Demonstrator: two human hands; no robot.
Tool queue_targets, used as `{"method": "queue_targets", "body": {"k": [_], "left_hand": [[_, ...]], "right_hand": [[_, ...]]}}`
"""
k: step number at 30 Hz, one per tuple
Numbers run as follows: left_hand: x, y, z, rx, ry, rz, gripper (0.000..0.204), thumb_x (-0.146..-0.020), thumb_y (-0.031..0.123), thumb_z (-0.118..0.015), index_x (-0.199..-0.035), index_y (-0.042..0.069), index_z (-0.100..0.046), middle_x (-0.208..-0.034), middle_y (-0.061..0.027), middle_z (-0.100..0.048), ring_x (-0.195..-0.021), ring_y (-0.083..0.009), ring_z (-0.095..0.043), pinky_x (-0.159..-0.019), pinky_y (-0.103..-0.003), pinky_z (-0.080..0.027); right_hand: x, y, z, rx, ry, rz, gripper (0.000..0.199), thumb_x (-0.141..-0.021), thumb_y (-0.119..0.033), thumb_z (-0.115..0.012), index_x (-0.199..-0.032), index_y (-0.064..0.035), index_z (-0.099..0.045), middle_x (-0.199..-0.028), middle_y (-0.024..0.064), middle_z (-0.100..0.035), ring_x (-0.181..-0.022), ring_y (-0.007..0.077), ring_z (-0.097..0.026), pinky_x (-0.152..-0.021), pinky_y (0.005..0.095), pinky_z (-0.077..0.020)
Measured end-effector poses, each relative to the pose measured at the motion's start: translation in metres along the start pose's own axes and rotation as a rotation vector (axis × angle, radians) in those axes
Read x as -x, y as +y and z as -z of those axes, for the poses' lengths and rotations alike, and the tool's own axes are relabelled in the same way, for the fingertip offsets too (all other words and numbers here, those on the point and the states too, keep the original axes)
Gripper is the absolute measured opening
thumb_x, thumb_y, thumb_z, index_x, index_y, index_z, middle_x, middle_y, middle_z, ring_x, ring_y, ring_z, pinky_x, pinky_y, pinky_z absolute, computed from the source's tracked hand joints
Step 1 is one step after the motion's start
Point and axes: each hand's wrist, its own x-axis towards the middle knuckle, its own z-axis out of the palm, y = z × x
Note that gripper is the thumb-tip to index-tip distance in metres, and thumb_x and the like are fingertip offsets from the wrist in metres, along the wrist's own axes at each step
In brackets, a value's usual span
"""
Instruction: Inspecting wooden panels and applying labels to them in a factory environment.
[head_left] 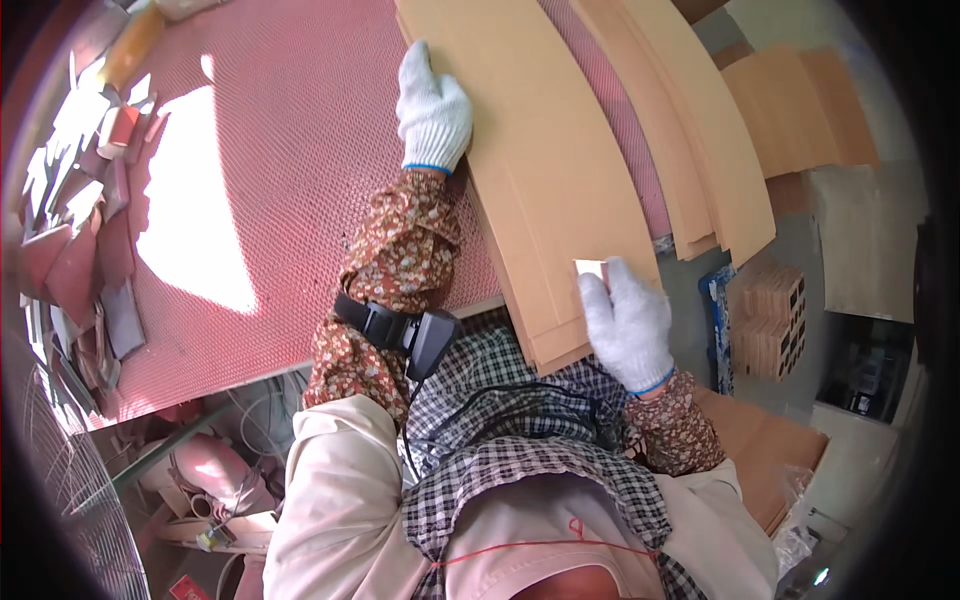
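Gloved left hand (433,108) pressed flat, fingers spread, on top sheet of tan cardboard stack (540,170) lying across red mesh worktop (280,180). Gloved right hand (630,325) at stack's near end, fingers pinching small white block (590,268) against cardboard edge. More cardboard stacks (700,130) to right; scrap offcuts (70,230) piled at left. Progress: seemingly mid-job, no finished result visible.

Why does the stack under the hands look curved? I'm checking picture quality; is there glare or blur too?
Head view: fisheye bends the straight cardboard sheets near the rim; a sunlit patch blows out on the red mesh table; the gloved left hand and right hand look sharp; the corners fall black.
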Motion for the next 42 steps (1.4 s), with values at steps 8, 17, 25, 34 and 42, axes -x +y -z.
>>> {"method": "queue_targets", "body": {"k": [8, 17, 25, 34, 42], "left_hand": [[0.064, 0.055, 0.031, -0.351, -0.194, 0.115, 0.068, -0.091, 0.026, -0.064, -0.150, 0.003, -0.040, -0.145, -0.0251, -0.051, -0.130, -0.0426, -0.055, -0.112, -0.048, -0.044], [0.199, 0.131, 0.105, -0.276, -0.427, 0.370, 0.069, -0.090, 0.029, -0.069, -0.147, -0.002, -0.044, -0.116, -0.0217, -0.065, -0.101, -0.0271, -0.067, -0.092, -0.040, -0.055], [0.223, 0.125, 0.129, 0.238, -0.142, 0.340, 0.048, -0.104, 0.015, -0.053, -0.143, -0.012, -0.047, -0.133, -0.0224, -0.064, -0.123, -0.0243, -0.061, -0.106, -0.034, -0.047], [0.229, 0.140, 0.226, 0.154, 0.089, 0.268, 0.042, -0.103, 0.014, -0.057, -0.138, -0.009, -0.055, -0.125, -0.0140, -0.070, -0.111, -0.0154, -0.064, -0.099, -0.030, -0.051], [0.199, 0.105, 0.347, -0.963, 0.224, 0.206, 0.070, -0.092, 0.037, -0.071, -0.149, 0.004, -0.047, -0.129, -0.0241, -0.060, -0.121, -0.0369, -0.058, -0.102, -0.047, -0.047]], "right_hand": [[0.007, 0.069, 0.017, 0.006, 0.247, -0.116, 0.026, -0.096, -0.026, -0.061, -0.104, -0.0018, -0.067, -0.105, 0.0163, -0.069, -0.101, 0.0380, -0.065, -0.087, 0.0496, -0.0520], [0.020, 0.067, 0.028, -0.042, 0.282, 0.033, 0.027, -0.097, -0.029, -0.062, -0.099, -0.0028, -0.066, -0.099, 0.0173, -0.068, -0.093, 0.0398, -0.065, -0.082, 0.0519, -0.0514], [0.054, 0.030, 0.040, -0.506, 0.053, -0.105, 0.028, -0.103, -0.025, -0.058, -0.103, 0.0012, -0.069, -0.087, 0.0130, -0.068, -0.078, 0.0225, -0.063, -0.074, 0.0382, -0.0498], [0.054, -0.040, 0.026, -0.842, -0.015, 0.190, 0.020, -0.103, -0.017, -0.059, -0.109, 0.0014, -0.064, -0.090, 0.0093, -0.065, -0.081, 0.0199, -0.062, -0.076, 0.0374, -0.0521], [0.035, -0.093, 0.025, -0.593, -0.085, 0.506, 0.025, -0.099, -0.023, -0.065, -0.107, 0.0002, -0.070, -0.123, 0.0253, -0.067, -0.101, 0.0378, -0.070, -0.088, 0.0428, -0.0567]]}}
